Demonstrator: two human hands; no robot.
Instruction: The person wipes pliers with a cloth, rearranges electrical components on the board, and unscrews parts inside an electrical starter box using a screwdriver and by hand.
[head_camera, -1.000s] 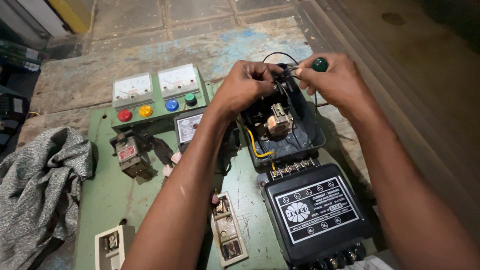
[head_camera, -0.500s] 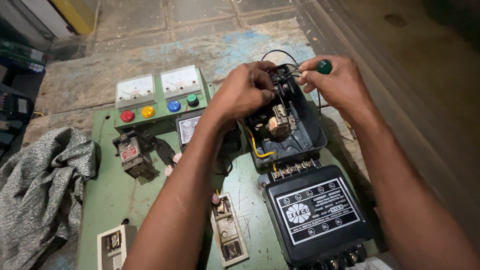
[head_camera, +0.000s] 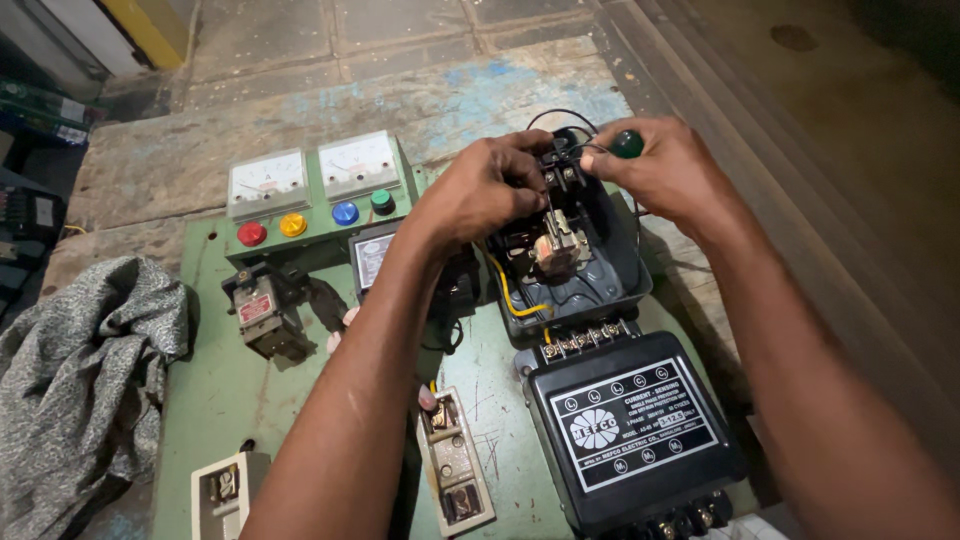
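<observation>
The left hand (head_camera: 480, 195) pinches a terminal in the open relay housing (head_camera: 575, 265); the right hand (head_camera: 665, 170) grips a green-handled screwdriver (head_camera: 627, 144). A slip could nick the black wires (head_camera: 560, 118).

The left hand (head_camera: 480, 195) hid the open black casing's (head_camera: 600, 285) far-left terminals; the near black relay box (head_camera: 630, 430) was cropped.

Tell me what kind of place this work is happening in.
Probably an electrical repair workshop, at floor level. A green control panel with two analogue meters and coloured push buttons lies on worn stone paving, and both hands work on an opened black electrical unit.
</observation>
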